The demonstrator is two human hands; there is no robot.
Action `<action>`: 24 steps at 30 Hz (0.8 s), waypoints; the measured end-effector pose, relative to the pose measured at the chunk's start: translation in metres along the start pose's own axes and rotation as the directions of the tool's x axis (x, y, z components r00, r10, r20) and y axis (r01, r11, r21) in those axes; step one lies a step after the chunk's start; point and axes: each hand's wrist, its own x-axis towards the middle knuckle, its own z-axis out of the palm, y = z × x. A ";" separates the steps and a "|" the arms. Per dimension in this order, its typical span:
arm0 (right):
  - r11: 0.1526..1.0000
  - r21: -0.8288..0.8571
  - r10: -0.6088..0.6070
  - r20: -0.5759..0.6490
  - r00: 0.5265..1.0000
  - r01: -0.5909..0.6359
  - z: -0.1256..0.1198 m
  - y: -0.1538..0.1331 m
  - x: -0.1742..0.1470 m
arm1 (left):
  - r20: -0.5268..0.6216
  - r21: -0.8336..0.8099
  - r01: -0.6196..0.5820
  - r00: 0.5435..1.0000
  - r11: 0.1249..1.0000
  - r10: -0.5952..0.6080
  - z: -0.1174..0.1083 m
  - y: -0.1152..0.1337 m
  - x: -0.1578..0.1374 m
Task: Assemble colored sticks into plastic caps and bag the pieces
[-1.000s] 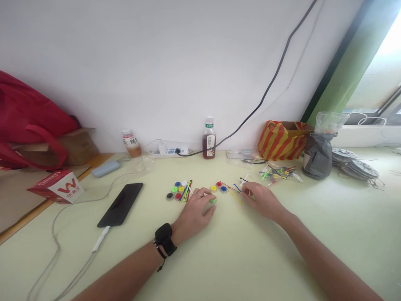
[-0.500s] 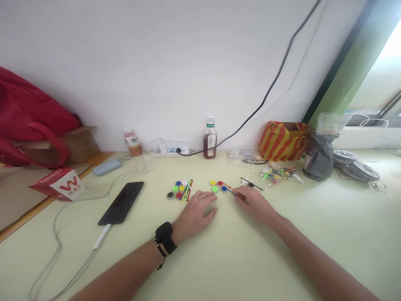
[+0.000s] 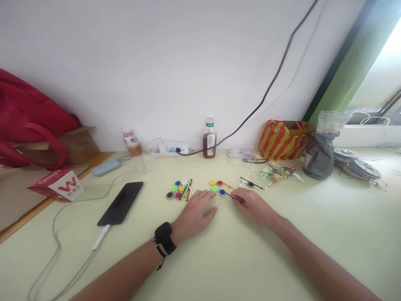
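My right hand [image 3: 252, 205] is closed in a pinch on the end of a thin blue plastic arrow [image 3: 229, 195], whose other end meets a round blue disc piece [image 3: 222, 192] on the table. The fingers partly hide the arrow. Palm down, my left hand [image 3: 197, 213] lies open with fingers loosely stretched and nothing in it. Just beyond its fingertips are a green disc [image 3: 214, 189], a yellow disc [image 3: 212, 183] and a red disc [image 3: 219, 183]. Left of that hand are several coloured discs [image 3: 178, 195] beside a bundle of thin arrows [image 3: 187, 190].
A black disc with an arrow [image 3: 251, 184] and a bag of coloured arrows [image 3: 280, 173] lie right. Behind stand a dark drink bottle [image 3: 209, 140], a power strip [image 3: 169, 151] and a striped bag [image 3: 282, 142]. A phone [image 3: 120, 203] on a cable lies left.
The blue disc has shifted slightly left and closer to me, with my right hand's pinch moving a little left. My left hand has stayed nearly still.
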 end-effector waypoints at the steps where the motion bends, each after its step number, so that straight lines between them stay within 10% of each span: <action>1: 0.999 0.045 -0.004 0.023 1.000 0.003 0.000 -0.004 -0.001 | -0.002 0.000 0.006 1.000 1.000 -0.006 0.000 0.001 0.000; 24: 0.828 0.560 -0.019 0.065 0.998 -0.021 0.007 -0.034 -0.007 | 0.051 -0.615 0.126 0.991 0.779 -0.120 -0.004 0.011 0.009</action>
